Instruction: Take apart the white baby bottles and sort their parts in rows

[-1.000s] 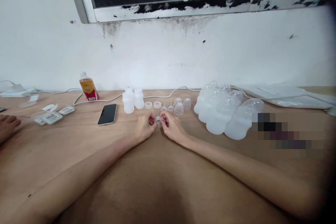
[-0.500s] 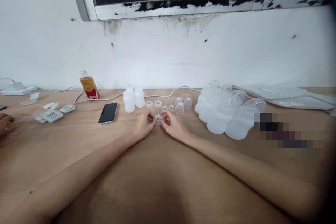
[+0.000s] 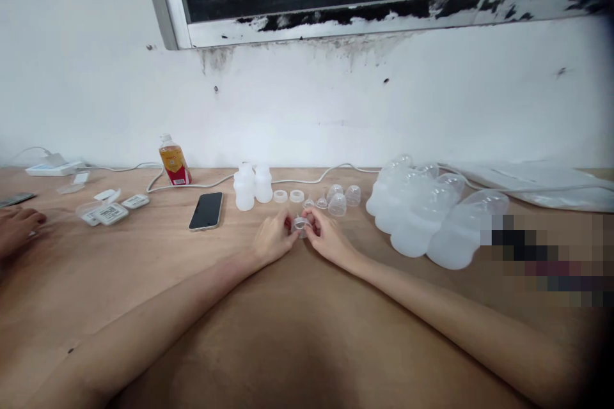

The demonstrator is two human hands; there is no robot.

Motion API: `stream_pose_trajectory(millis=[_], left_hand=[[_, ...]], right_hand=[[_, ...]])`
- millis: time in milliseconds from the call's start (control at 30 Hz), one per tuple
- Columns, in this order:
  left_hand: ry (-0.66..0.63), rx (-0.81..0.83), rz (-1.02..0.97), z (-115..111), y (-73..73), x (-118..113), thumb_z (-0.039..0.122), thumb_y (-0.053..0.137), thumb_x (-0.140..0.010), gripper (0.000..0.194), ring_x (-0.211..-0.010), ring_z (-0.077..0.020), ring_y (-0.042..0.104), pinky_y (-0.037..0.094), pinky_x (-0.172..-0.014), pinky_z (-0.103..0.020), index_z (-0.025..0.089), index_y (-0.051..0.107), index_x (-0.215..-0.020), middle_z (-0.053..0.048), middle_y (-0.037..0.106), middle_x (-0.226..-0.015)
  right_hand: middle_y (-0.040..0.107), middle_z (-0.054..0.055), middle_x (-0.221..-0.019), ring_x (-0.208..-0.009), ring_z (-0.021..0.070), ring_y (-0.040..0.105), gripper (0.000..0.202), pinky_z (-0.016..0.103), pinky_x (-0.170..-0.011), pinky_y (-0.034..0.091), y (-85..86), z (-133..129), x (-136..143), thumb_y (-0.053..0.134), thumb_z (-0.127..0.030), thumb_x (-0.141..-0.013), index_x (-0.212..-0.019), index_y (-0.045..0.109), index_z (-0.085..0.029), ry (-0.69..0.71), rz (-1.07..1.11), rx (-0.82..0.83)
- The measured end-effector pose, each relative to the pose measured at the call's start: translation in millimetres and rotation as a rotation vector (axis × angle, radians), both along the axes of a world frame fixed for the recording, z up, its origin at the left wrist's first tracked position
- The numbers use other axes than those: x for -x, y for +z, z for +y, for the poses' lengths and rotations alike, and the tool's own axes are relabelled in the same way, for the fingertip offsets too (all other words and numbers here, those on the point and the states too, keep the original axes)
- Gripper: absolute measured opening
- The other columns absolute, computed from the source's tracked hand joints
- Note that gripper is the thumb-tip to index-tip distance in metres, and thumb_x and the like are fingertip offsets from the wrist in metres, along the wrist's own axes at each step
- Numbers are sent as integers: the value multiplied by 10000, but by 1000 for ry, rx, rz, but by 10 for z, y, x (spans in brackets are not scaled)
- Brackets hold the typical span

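Observation:
Between my fingertips, low over the table, is a translucent screw ring (image 3: pixel 301 223) with a clear baby-bottle nipple in it; fingers partly cover both. My left hand (image 3: pixel 275 238) pinches its left side, and my right hand (image 3: pixel 329 238) pinches the right. Just beyond lie two loose screw rings (image 3: pixel 288 196) and two clear nipples (image 3: pixel 315 203). Beside the nipples stand several clear domed caps (image 3: pixel 338 204). Behind my left hand, a few frosted white bottle bodies (image 3: pixel 244 192) stand upright, close together.
Several capped bottles (image 3: pixel 413 230) crowd the right side. A phone (image 3: pixel 206 211), a drink bottle (image 3: pixel 175 163) and small labelled cases (image 3: pixel 111 213) are on the left. A white cable (image 3: pixel 307 180) runs along the wall. Another person's hand (image 3: pixel 22 229) rests at the far left.
The ring now looks tilted, its opening more visible between my fingers. Both hands still grip it. The camera has turned slightly left, and the other person's hand reaches farther into view.

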State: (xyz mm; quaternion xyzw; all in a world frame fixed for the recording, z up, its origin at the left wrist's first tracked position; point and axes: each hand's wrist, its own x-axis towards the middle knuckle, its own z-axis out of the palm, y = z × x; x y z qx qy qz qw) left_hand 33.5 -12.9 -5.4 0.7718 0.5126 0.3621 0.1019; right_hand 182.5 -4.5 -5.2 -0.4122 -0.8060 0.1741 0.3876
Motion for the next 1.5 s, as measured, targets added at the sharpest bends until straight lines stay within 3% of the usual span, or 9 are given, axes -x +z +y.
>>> stream_pose_trajectory(millis=[267,367,433,500,633,800,1133,1333,1500], left_hand=[[-31,-23,73,14,-21,45,175,487,-690,61,-655,-149,526,400,-613,-266,181,456,-743,0,560,-687],[-135,-135,57,15,108,205,302,589,-652,349,-890,-187,511,381,-803,-313,187,443,-948,-41,558,-931],[-10,-279,-31,86,200,390,351,615,-632,543,-1024,-213,447,339,-880,-334,180,369,-1086,-86,477,-1096],[285,-420,-133,226,251,604,362,593,-656,571,-1095,-235,387,276,-933,-373,163,342,-1128,-115,422,-1159],[555,-147,-231,552,196,937,451,652,-545,745,-1074,-285,408,330,-867,-402,115,361,-1144,-161,427,-1161],[410,69,-208,596,85,939,436,599,-594,447,-818,-218,548,413,-708,-318,141,530,-922,-77,585,-891],[-66,7,-60,-51,67,160,370,522,-695,421,-778,-157,548,433,-657,-254,177,412,-1052,-30,578,-898],[-2,-52,7,-53,88,171,341,528,-681,405,-760,-170,552,431,-638,-264,183,423,-1039,-28,576,-861],[-42,-105,154,-5,94,275,287,542,-652,425,-865,-191,529,427,-739,-300,199,446,-1056,-47,520,-994]], right_hand=[[578,30,-853,-704,127,525,240,278,-680,416,7,26,-3,422,-170,-743,-953,537,-191,151,15,49],[577,29,-843,-712,128,531,239,282,-673,430,-24,60,-18,419,-210,-764,-979,523,-191,148,78,130],[563,27,-811,-675,122,533,267,251,-587,440,-21,60,-25,446,-258,-762,-1017,495,-193,146,107,216],[540,30,-806,-657,121,538,304,202,-466,415,5,38,-24,469,-320,-754,-1033,472,-200,151,139,291],[497,23,-784,-647,130,549,299,143,-307,320,74,-22,-10,405,-426,-774,-988,449,-221,137,240,391],[474,19,-840,-724,153,568,342,143,-308,356,97,-31,-14,461,-395,-751,-1050,370,-256,135,392,452],[515,14,-849,-650,132,576,318,236,-465,472,41,64,-19,518,-306,-726,-1003,380,-231,92,867,678],[549,-2,-866,-811,134,577,402,316,-795,457,100,31,-51,593,-185,-675,-1031,412,-227,271,1041,713],[546,8,-936,-924,129,531,204,322,-892,386,90,63,-147,587,-214,-687,-868,493,-204,370,1036,699]])
